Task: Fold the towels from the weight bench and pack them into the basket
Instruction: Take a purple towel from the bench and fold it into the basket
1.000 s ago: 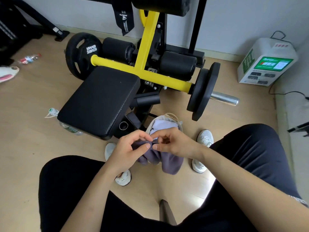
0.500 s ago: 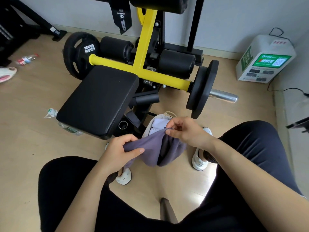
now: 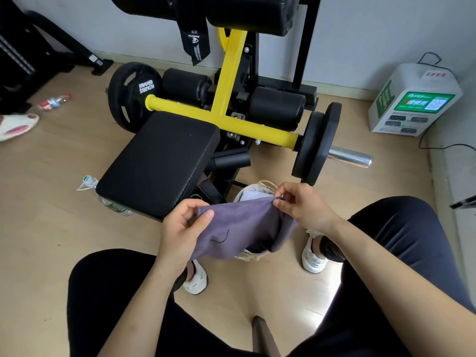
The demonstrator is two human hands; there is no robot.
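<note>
Purple towel point(image 3: 239, 228) cloth is held up by a seated person's two bare hands, seen from above. The left hand point(image 3: 180, 228) grips the towel's left edge. Its thumb lies flat on top of the fabric and its fingers point(image 3: 189, 204) curl round beneath. The right hand point(image 3: 301, 204) pinches the upper right corner between the thumb and the tips of its fingers point(image 3: 283, 193), which are bent inward. Between the two grips the top hem runs nearly taut. Below it the cloth hangs slack, with a loose dark thread on its face and the right side drooping in a soft roll.

Just behind and under the towel, a cream fabric basket point(image 3: 253, 188) stands on the wooden floor point(image 3: 51, 202) between the person's feet, mostly hidden by the cloth. Its rim and a rope handle show above the hem, and a pale folded towel point(image 3: 257, 196) lies inside. The held towel hangs over the basket; whether it touches the rim cannot be told.

A white shoe point(image 3: 195, 280) sits to each side, and knees in black trousers point(image 3: 401, 240) fill the lower corners. Beyond the basket is the black padded seat point(image 3: 159, 163) of a gym machine with a yellow crossbar point(image 3: 231, 127) that carries black weight plates point(image 3: 316, 143) at both ends. A plastic bottle point(image 3: 113, 206) lies under the seat's near left corner. A white and green box point(image 3: 412, 104) stands against the far right wall.
</note>
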